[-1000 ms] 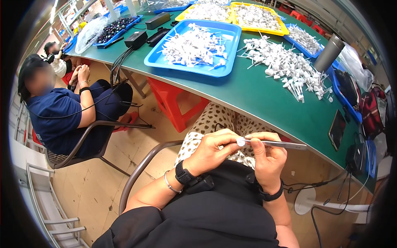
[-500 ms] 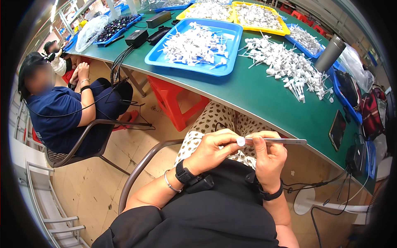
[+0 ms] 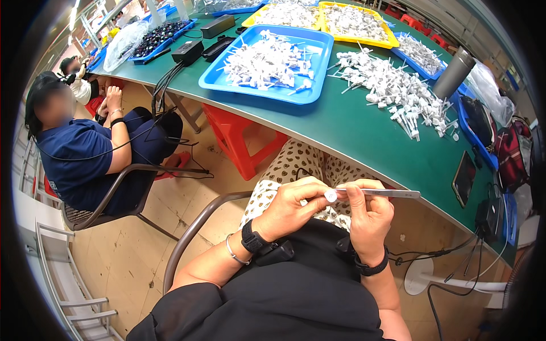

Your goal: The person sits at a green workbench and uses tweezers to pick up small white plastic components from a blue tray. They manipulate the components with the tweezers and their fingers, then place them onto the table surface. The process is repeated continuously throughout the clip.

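Observation:
Above my lap, my left hand (image 3: pixel 296 203) pinches a small white plastic part (image 3: pixel 330 196) with a round, flat head, which faces up. My right hand (image 3: pixel 369 213) grips metal tweezers (image 3: pixel 398 194) between thumb and fingers. Their broad end sticks out to the right, while the narrow end points left at the white part's head. Whether the tips touch the part is too small to tell. On the table, a loose pile of similar white parts (image 3: pixel 392 85) lies beyond my right hand, and more white parts (image 3: pixel 264 59) fill the middle of a blue tray (image 3: pixel 313 94).
The green table (image 3: pixel 364 133) has its front edge just past my knees. Yellow trays (image 3: pixel 392 41) of white parts stand farther back. A grey flask (image 3: pixel 455 74) and a phone (image 3: pixel 464 179) are at the right. On my left a co-worker (image 3: pixel 85 142) sits near a red stool (image 3: pixel 242 142).
Both hands stay nearly in place. The tweezers and the white part have shifted very slightly to the left.

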Available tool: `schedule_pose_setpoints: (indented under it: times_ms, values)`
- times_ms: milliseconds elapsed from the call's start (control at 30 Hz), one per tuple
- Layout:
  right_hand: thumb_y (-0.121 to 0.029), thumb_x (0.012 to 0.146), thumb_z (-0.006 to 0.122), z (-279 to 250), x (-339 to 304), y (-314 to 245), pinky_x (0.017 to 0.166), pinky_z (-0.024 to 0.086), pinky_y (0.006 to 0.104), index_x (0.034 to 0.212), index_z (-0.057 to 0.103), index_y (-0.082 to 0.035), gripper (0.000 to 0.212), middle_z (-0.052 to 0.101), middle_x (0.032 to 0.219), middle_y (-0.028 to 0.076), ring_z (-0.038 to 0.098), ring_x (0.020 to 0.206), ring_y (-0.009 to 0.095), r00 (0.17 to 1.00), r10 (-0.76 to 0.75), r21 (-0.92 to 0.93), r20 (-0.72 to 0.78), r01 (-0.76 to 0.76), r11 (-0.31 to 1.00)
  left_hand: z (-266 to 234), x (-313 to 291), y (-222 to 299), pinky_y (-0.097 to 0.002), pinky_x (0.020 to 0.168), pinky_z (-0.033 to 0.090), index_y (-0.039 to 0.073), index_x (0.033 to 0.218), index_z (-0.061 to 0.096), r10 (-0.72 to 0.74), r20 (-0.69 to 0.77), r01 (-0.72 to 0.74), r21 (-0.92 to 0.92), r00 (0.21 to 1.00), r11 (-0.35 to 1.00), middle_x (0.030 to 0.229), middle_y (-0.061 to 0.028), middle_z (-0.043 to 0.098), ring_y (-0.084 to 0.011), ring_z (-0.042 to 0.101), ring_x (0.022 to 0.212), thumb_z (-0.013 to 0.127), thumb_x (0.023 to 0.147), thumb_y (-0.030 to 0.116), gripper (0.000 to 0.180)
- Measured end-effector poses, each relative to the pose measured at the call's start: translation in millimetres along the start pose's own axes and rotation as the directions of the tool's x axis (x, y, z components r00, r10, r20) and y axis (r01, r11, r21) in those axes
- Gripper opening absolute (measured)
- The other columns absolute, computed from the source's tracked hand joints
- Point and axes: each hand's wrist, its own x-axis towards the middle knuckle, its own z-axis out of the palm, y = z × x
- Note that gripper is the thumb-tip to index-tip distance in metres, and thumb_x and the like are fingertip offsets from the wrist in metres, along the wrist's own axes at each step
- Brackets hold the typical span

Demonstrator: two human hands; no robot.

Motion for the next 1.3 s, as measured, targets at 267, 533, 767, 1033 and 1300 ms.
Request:
schedule_pose_setpoints:
  times_ms: [267, 533, 767, 1033, 1300]
  values:
    - [-0.006, 0.096, 0.067, -1, 0, 0, 0.066, 0.053, 0.0247, 0.094, 0.067, 0.005, 0.011, 0.071, 0.084, 0.007, 0.067, 0.073, 0.012, 0.999, -0.041, -0.027, 0.024, 0.042, 0.999, 1, 0, -3, -0.0246, 0.059, 0.052, 0.000, 0.100, 0.072, 0.004, -0.002, -0.004, -0.009, 1.000, 1.000, 0.083, -0.0060, 0.069, -0.0110, 0.065, 0.066, 0.068, 0.093, 0.007, 0.010]
    - [-0.007, 0.096, 0.067, -1, 0, 1, 0.065, 0.053, 0.0256, 0.094, 0.066, 0.005, 0.012, 0.070, 0.084, 0.008, 0.067, 0.073, 0.013, 0.999, -0.046, -0.047, 0.029, 0.048, 0.998, 1, -1, -3, -0.0244, 0.059, 0.051, 0.000, 0.099, 0.072, 0.003, 0.004, -0.003, -0.005, 1.000, 1.000, 0.083, -0.0063, 0.069, -0.0111, 0.065, 0.066, 0.069, 0.093, 0.006, 0.010]
    - [-0.005, 0.096, 0.067, -1, 0, 1, 0.065, 0.053, 0.0258, 0.092, 0.066, 0.004, 0.011, 0.070, 0.084, 0.007, 0.067, 0.072, 0.014, 0.998, -0.052, -0.073, 0.024, 0.054, 0.996, 0, -1, -2, -0.0243, 0.059, 0.052, -0.001, 0.099, 0.071, -0.002, 0.018, 0.002, -0.001, 1.000, 1.000, 0.084, -0.0071, 0.069, -0.0117, 0.066, 0.067, 0.069, 0.093, 0.005, 0.009]
    - [-0.004, 0.094, 0.068, -3, 2, 5, 0.060, 0.051, 0.0274, 0.092, 0.067, 0.003, 0.007, 0.070, 0.082, 0.008, 0.066, 0.066, 0.016, 0.988, -0.141, -0.132, 0.055, 0.148, 0.980, 1, -2, -3, -0.0245, 0.059, 0.052, 0.000, 0.099, 0.072, -0.019, 0.014, 0.019, -0.019, 1.000, 1.000, 0.083, -0.0066, 0.069, -0.0113, 0.066, 0.066, 0.069, 0.092, 0.005, 0.009]
    - [-0.004, 0.092, 0.069, -11, 10, -2, 0.057, 0.049, 0.0298, 0.089, 0.067, 0.000, 0.006, 0.068, 0.081, 0.009, 0.064, 0.062, 0.021, 0.936, -0.270, -0.332, 0.225, 0.334, 0.882, 3, -2, -5, -0.0243, 0.060, 0.052, 0.000, 0.101, 0.072, 0.030, 0.032, -0.031, 0.009, 0.999, 0.999, 0.085, -0.0066, 0.070, -0.0121, 0.067, 0.070, 0.069, 0.093, 0.006, 0.010]
